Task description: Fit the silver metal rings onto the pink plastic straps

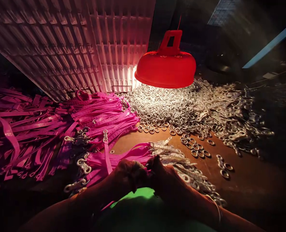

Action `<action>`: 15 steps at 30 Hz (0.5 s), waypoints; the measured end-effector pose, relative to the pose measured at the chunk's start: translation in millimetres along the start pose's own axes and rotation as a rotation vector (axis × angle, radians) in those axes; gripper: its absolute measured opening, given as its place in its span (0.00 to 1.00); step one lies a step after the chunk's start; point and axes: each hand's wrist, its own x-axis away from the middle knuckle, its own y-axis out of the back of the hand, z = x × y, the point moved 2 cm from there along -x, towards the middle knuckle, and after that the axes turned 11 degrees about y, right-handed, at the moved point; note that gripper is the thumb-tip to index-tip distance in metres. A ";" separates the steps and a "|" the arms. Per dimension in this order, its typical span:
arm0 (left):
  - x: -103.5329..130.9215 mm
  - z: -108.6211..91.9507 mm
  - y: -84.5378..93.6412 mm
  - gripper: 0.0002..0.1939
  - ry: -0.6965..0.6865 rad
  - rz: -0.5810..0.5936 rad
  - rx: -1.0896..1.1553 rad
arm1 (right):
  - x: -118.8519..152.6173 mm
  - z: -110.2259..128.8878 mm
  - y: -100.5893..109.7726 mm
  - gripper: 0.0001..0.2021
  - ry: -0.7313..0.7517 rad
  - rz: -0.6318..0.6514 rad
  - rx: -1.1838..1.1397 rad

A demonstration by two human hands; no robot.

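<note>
Hands (130, 175) (163, 175) pinch flat magenta straps (123, 158) beside round metal rings (171, 109).

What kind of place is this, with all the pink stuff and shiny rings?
Probably a small workshop bench for hand assembly. A red lamp hangs low over a big heap of metal rings, and piles of pink straps with clips lie beside it.

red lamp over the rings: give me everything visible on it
The red lamp is a shallow dome shade, glossy and plastic-looking, with a squared loop handle on top where a thin cord runs up. It hangs level, touching nothing below, above the back of the pile of metal rings. It is lit: bright light spills from under its rim onto the rings and the ribbed panel behind.
</note>
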 end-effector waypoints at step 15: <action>-24.6 15.1 -1.7 0.23 0.183 -0.002 0.150 | -24.1 18.6 0.8 0.10 0.022 0.342 0.439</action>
